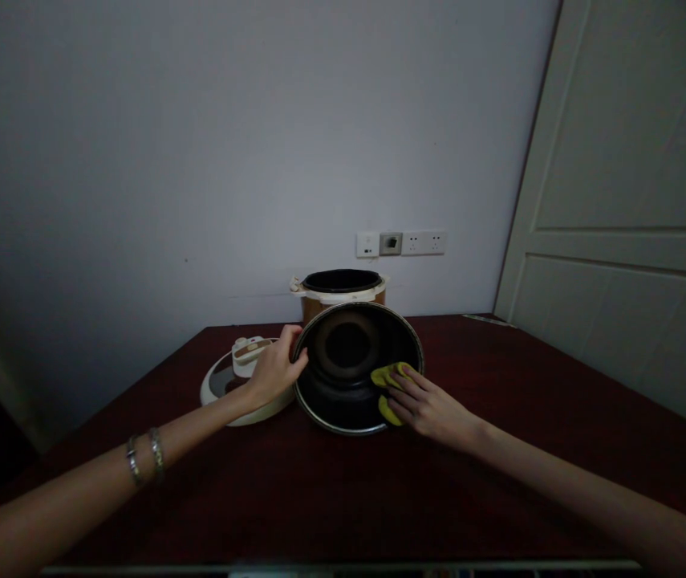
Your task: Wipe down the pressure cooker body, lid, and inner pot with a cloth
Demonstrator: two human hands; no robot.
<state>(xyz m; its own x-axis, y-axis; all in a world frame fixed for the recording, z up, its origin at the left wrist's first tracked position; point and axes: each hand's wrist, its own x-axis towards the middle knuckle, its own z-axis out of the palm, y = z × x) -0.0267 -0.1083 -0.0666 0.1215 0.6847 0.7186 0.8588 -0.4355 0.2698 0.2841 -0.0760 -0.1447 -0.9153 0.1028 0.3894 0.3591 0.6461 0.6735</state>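
A dark inner pot (348,345) with a bright metal rim is tilted on the table, its mouth facing me. My left hand (279,365) grips the rim on the left side, thumb at the inside and fingers behind. On the lower right of the pot, my right hand (424,405) presses a yellow cloth (391,376) against the inner wall near the rim. Parts of the cloth are covered by the fingers. Behind the pot stands the cooker body (343,297), brown and cream with a dark opening. A white lid (216,385) with a handle lies left, partly behind my left hand.
The dark red table (343,498) reaches back to a pale wall (228,160). Wall sockets (424,243) and a switch plate (367,244) sit above the cooker body. A light panelled door (619,241) stands along the right side.
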